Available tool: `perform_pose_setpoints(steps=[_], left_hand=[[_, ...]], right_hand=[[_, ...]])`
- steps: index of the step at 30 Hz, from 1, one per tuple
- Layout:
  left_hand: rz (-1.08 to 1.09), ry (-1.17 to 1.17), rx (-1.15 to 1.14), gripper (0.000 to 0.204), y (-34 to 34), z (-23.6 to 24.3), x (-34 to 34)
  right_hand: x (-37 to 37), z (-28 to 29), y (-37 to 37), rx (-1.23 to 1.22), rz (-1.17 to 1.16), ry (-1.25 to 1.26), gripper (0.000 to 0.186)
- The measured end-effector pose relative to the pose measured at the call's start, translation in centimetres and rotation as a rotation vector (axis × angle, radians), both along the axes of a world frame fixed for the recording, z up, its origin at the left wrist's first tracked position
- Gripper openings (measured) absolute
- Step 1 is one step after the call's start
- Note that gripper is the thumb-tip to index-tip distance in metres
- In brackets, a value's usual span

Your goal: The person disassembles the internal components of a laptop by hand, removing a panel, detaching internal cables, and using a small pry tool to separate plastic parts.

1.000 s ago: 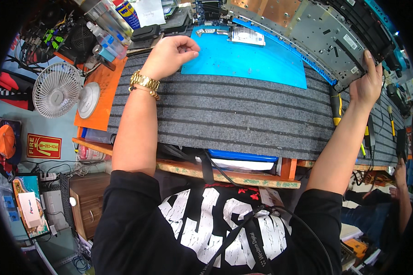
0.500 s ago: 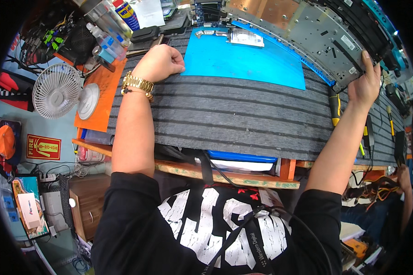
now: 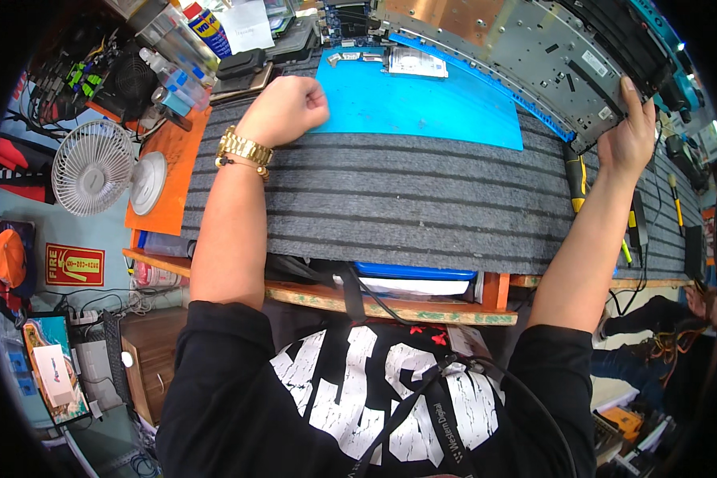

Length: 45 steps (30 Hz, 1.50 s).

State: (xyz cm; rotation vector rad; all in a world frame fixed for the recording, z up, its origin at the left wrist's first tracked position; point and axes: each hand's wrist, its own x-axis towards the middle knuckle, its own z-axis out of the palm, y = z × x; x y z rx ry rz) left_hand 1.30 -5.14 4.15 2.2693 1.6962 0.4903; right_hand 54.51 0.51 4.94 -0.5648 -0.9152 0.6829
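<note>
My left hand (image 3: pixel 293 109) rests with curled fingers at the left edge of the blue mat (image 3: pixel 422 107); whatever its fingertips hold, if anything, is hidden. My right hand (image 3: pixel 625 135) grips the right end of a large laptop housing (image 3: pixel 534 60), its grey metal inside showing a blue strip along the lower edge, raised at a slant over the mat. A silver rectangular drive (image 3: pixel 418 62) and small metal parts (image 3: pixel 354 58) lie on the mat's far part, and a circuit board (image 3: pixel 346 24) sits beyond them.
A striped grey bench cover (image 3: pixel 406 199) lies beneath, with yellow-black tools (image 3: pixel 575 183) at right. At left are a white fan (image 3: pixel 94 167), orange board (image 3: pixel 175 183), bottles (image 3: pixel 175 76), a spray can (image 3: pixel 205 30) and black cases (image 3: pixel 243 64). Another person's hand (image 3: pixel 697 299) shows at lower right.
My left hand has drawn down and left to the mat's edge, its fingers more curled. The housing, in my right hand, has barely moved. At lower right the other person has shifted.
</note>
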Motion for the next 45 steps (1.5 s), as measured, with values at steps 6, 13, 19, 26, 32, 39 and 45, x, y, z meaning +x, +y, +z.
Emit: perform_pose_setpoints(steps=[6,13,19,26,32,39,45], left_hand=[[-0.079,-0.097,0.161,0.016,0.7,-2.2,3.9],[-0.08,-0.09,0.303,0.015,1.0,-2.9,4.6],[-0.083,-0.088,0.355,0.016,0.7,-2.8,5.3],[-0.333,-0.128,0.465,0.013,-0.3,-3.0,8.6],[-0.475,-0.069,0.366,0.011,-1.2,-4.3,11.9],[-0.482,-0.032,0.406,0.01,-0.6,-4.4,11.9],[-0.507,-0.002,0.387,0.007,-1.0,-4.5,12.1]], right_hand=[[-0.4,0.0,-0.1,0.022,-0.013,-0.024,0.024],[0.1,-0.2,0.1,0.031,0.006,-0.037,0.023],[0.1,-0.2,0.1,0.035,0.013,-0.04,0.023],[-0.4,0.1,-0.1,0.049,0.006,-0.022,0.022],[-0.4,0.1,-0.1,0.061,0.015,-0.019,0.021],[1.2,-0.4,0.9,0.033,0.037,-0.024,0.022],[2.1,-1.0,1.3,0.036,0.005,-0.05,0.024]])
